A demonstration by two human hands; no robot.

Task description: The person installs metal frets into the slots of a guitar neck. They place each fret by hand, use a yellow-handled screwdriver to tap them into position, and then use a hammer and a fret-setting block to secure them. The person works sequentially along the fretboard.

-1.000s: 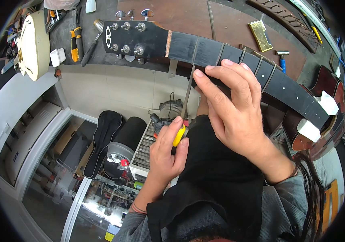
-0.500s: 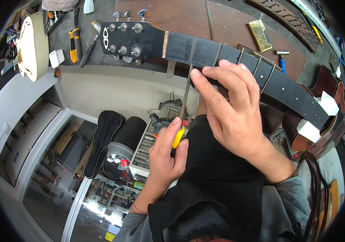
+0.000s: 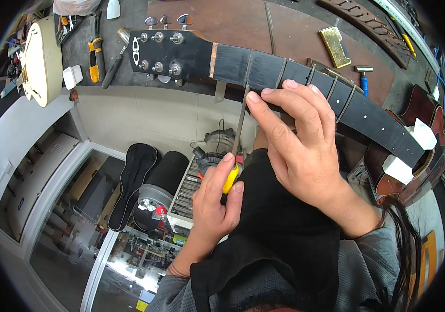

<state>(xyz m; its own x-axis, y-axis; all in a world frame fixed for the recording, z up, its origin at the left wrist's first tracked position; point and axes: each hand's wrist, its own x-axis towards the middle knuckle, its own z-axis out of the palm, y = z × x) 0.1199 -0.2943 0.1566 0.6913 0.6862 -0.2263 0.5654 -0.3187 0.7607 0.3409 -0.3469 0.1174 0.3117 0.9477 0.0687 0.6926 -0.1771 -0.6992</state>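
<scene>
My left hand (image 3: 214,200) grips a yellow-handled tool (image 3: 231,178), whose thin metal blade (image 3: 240,125) reaches up to the lower edge of a black guitar fretboard (image 3: 266,67) near a fret slot. My right hand (image 3: 303,145) is open, fingers curved and a little apart, with the index fingertip at the blade's tip and the other fingertips on or beside the fretboard. The black headstock (image 3: 194,54) with metal tuners lies at the left. The dark red guitar body (image 3: 425,171) is at the right, with white pads (image 3: 396,168) by the soundhole.
The workbench (image 3: 285,21) holds a brass block (image 3: 332,44), a blue-handled hammer (image 3: 364,83), pliers (image 3: 96,60) and a slotted wooden rack (image 3: 363,28). A cream guitar body (image 3: 43,62) sits at left. Below are a black case (image 3: 131,184) and a bin (image 3: 155,203).
The blade and both hands have shifted slightly left from a second ago, and in the last half second slightly down. My grip on the tool looks the same.
</scene>
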